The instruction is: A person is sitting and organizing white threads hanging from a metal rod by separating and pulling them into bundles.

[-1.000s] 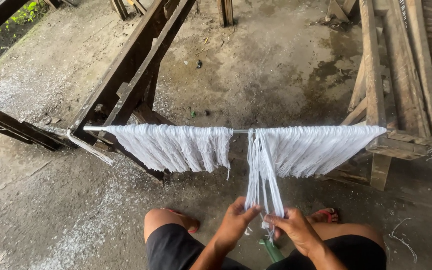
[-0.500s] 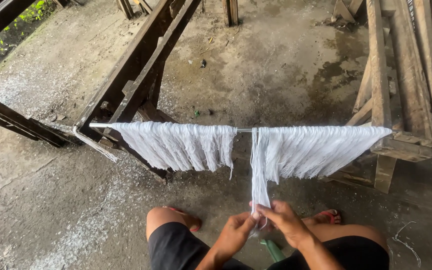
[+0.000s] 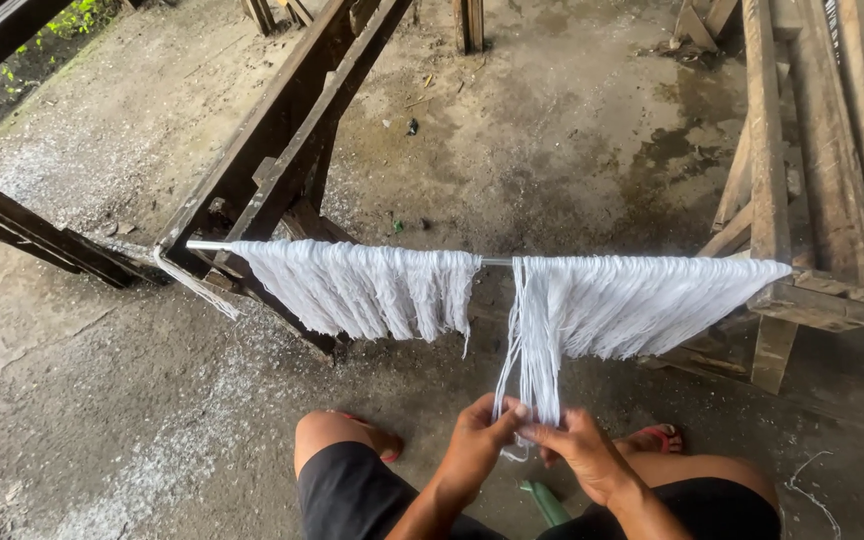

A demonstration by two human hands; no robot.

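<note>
**Above the hands, a strand bundle hanging straight down**

Above my two hands, the biggest thing is the white yarn [image 3: 372, 285] that hangs like a curtain from a thin metal rod [image 3: 207, 245]. The rod runs from left to right, resting between a dark wooden frame [image 3: 282, 150] on the left side and a wooden bench [image 3: 802, 200] on the right side. The curtain is divided into a left mass and a right mass [image 3: 652, 300].

From the inner edge of the right mass, one narrow bundle of strands [image 3: 537, 340] is pulled apart from the rest. Its long axis goes nearly vertical, from the rod down to my grip, so the bundle lies directly above and a little away from both hands.

My left hand [image 3: 477, 445] pinches the lower end of the bundle, thumb and fingers pressed together on the strands. My right hand [image 3: 582, 455] touches the left one and also closes its fingertips on the same strands, just beside. Both hands are equally near. Below the grip, between my knees, a small green object [image 3: 547, 500] shows, but I cannot tell what it is.
</note>
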